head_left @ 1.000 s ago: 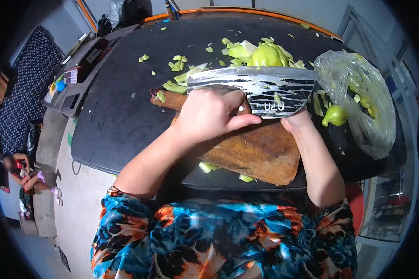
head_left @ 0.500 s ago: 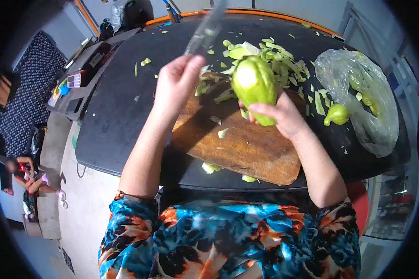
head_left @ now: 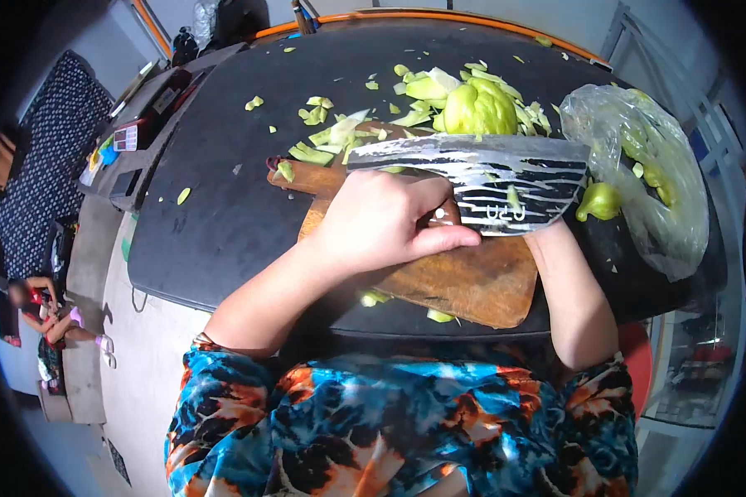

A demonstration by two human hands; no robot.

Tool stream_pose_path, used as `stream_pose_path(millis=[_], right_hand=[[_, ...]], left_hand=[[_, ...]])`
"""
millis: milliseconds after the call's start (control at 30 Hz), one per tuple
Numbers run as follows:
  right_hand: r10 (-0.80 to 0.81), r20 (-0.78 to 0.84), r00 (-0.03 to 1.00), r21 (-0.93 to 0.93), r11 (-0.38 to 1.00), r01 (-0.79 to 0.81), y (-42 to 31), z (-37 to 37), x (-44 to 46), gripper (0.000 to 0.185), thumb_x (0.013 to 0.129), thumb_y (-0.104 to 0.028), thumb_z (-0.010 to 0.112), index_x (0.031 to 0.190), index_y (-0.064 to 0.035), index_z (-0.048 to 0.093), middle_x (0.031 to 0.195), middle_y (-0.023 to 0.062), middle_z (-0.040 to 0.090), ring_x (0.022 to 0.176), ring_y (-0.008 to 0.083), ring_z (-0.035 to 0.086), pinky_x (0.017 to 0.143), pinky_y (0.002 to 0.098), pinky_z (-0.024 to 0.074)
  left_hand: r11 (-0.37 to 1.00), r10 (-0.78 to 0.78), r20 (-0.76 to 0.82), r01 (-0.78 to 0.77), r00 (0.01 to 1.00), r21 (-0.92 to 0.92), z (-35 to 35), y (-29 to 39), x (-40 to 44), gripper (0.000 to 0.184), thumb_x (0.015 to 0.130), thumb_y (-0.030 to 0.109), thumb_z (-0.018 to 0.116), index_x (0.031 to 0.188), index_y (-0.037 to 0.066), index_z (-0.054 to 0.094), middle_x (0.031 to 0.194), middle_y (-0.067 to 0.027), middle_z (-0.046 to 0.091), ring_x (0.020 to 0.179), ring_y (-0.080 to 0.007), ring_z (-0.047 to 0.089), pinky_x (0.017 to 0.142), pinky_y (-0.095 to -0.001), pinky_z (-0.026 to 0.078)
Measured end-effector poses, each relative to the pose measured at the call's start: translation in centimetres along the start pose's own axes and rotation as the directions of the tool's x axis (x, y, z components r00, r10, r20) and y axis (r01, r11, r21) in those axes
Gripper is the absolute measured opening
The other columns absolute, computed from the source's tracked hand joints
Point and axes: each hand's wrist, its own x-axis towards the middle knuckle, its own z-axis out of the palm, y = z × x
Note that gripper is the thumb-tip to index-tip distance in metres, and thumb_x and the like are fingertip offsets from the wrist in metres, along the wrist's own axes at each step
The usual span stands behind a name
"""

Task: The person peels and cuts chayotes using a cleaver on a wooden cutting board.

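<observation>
Black and silver, the cleaver (head_left: 526, 178) lies broad across the middle of the work, its point toward three o'clock if I take the person in the patterned shirt (head_left: 340, 414) as six. The left hand (head_left: 394, 215) has it by the brown handle (head_left: 439, 218), fingers curled tight and pressed together, thumb stretched out along the near edge where handle meets blade. As for the right hand (head_left: 545, 236), only the wrist end shows below the blade; its fingers are hidden behind the steel, so I can't tell whether they're spread or pinching anything. Just past the blade, at twelve, sits the chayote (head_left: 477, 108), pale green and lumpy, its lower part covered by the cleaver. Under both hands is the wooden board (head_left: 472, 286), its stub of a handle pointing to ten. Peelings (head_left: 535, 118) are strewn over the black table (head_left: 224, 178), thick around the chayote and thinner toward eleven, with a couple of scraps (head_left: 439, 316) by the board's near edge. Over at two a clear bag (head_left: 684, 224) slumps with more green inside, and a smaller chayote (head_left: 598, 201) rests at its nine o'clock side.
</observation>
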Motion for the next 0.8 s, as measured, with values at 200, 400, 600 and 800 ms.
stream_pose_path(millis=[200, 400, 600, 800], right_hand=[[-0.075, -0.356, 0.932, -0.382, 0.921, -0.071, 0.6, 2.1, 0.5, 0.026, 0.084, -0.018, 0.065, 0.103, -0.0011, 0.059, 0.086, 0.007, 0.064, 0.07, 0.0145, 0.062, 0.058, 0.0286, 0.052], [0.207, -0.188, 0.96, -0.515, 0.811, -0.276, 1.8, 6.9, 0.0, 0.053, 0.065, -0.012, 0.07, 0.114, -0.0024, 0.051, 0.089, 0.0081, 0.057, 0.059, 0.0133, 0.058, 0.049, 0.0239, 0.0463], [0.027, -0.121, 0.992, -0.375, 0.924, -0.071, 0.0, 1.8, 0.4, 0.034, 0.076, -0.017, 0.069, 0.103, -0.0005, 0.056, 0.084, 0.0093, 0.059, 0.06, 0.0178, 0.058, 0.049, 0.03, 0.0465], [-0.046, -0.331, 0.943, -0.177, 0.984, -0.014, 0.1, -0.4, -0.4, 0.029, 0.087, -0.015, 0.061, 0.112, -0.0022, 0.054, 0.106, 0.0082, 0.058, 0.098, 0.0187, 0.059, 0.085, 0.034, 0.0525]], left_hand=[[0.978, 0.07, -0.173, -0.034, 0.982, 0.205, 0.5, -1.7, 0.9, 0.047, 0.076, 0.054, 0.066, 0.076, 0.007, 0.065, 0.066, -0.0141, 0.062, 0.065, -0.0324, 0.063, 0.06, -0.0395, 0.05], [0.783, -0.533, -0.295, 0.33, 0.793, -0.528, -2.6, -9.8, 0.4, 0.035, 0.091, 0.032, 0.059, 0.09, -0.001, 0.066, 0.062, 0.0015, 0.054, 0.057, -0.0053, 0.045, 0.053, -0.0248, 0.04], [0.935, -0.177, -0.068, 0.147, 0.982, -0.322, -1.8, -1.7, -0.2, 0.046, 0.083, 0.042, 0.067, 0.065, 0.003, 0.051, 0.055, -0.0016, 0.044, 0.054, -0.0102, 0.044, 0.05, -0.0274, 0.036], [0.989, -0.053, -0.019, 0.05, 0.998, -0.137, -0.5, -0.2, -0.1, 0.043, 0.075, 0.043, 0.074, 0.066, 0.005, 0.056, 0.056, -0.0073, 0.053, 0.051, -0.0232, 0.054, 0.051, -0.0319, 0.042]])
